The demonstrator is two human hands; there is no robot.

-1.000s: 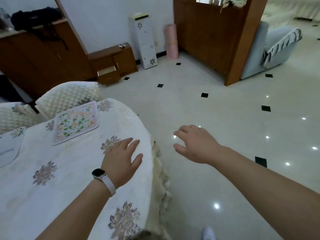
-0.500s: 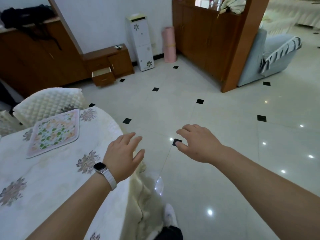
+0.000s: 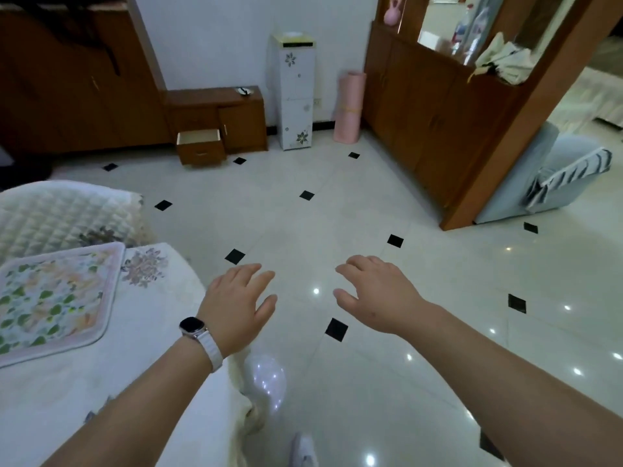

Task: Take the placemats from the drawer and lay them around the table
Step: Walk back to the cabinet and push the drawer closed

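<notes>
Head view: both my hands reach forward, palms down, fingers loosely spread, holding nothing. My left hand (image 3: 236, 308), with a white-strapped watch (image 3: 197, 333) on its wrist, hovers past the edge of the surface (image 3: 161, 332), which is covered in a white flowered cloth. My right hand (image 3: 377, 294) hangs over the glossy tiled floor (image 3: 371, 382), apart from the left. One floral placemat (image 3: 50, 301) lies flat on the surface at lower left, just beside a quilted chair back (image 3: 64, 214). Across the room, a low wooden cabinet (image 3: 219, 116) stands against the wall, its drawer (image 3: 200, 146) pulled open.
</notes>
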